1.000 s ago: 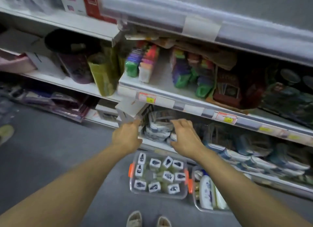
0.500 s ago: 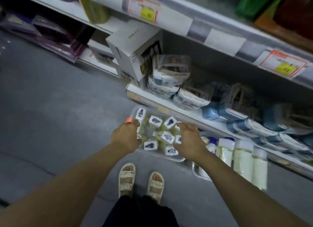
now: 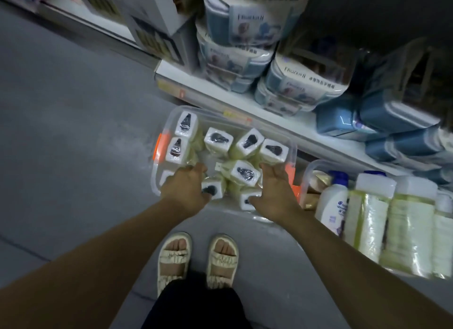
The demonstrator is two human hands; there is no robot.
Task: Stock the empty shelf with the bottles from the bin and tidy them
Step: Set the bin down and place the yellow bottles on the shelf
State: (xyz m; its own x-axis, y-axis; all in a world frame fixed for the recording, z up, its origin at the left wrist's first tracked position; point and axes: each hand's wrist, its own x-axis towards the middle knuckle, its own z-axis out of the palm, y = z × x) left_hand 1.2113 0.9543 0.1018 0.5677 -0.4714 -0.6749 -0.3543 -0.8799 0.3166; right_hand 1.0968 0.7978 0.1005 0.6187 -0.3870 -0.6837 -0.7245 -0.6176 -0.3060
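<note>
Both arms reach forward and down from the bottom corners, almost straight, converging on the bin, a clear plastic tub with orange latches standing on the grey floor just in front of the lowest shelf.

The left hand hovers over the bin's near left part, back of the hand up, knuckles towards the shelf. Its fingers bend down among the bottles; the fingertips are hidden, so whether its grip holds anything cannot be told. The right hand is over the bin's near right part, close to the right latch, palm down, thumb pointing inward. Its fingers stretch fairly straight over the bottle tops, a wide, loose grip holding nothing that shows.

The bottles fill the bin, standing upright and packed close, each with a white square cap bearing a dark mark and wrapped in clear film, with pale yellow bodies below.

To the right of the bin stands a second tub, with a white bottle and taller wrapped pale bottles beside it. Behind the bin, stacked blue-and-white packs and blue pouches sit on the shelf. Near the bin's front edge, two feet in cream sandals stand on the floor.
</note>
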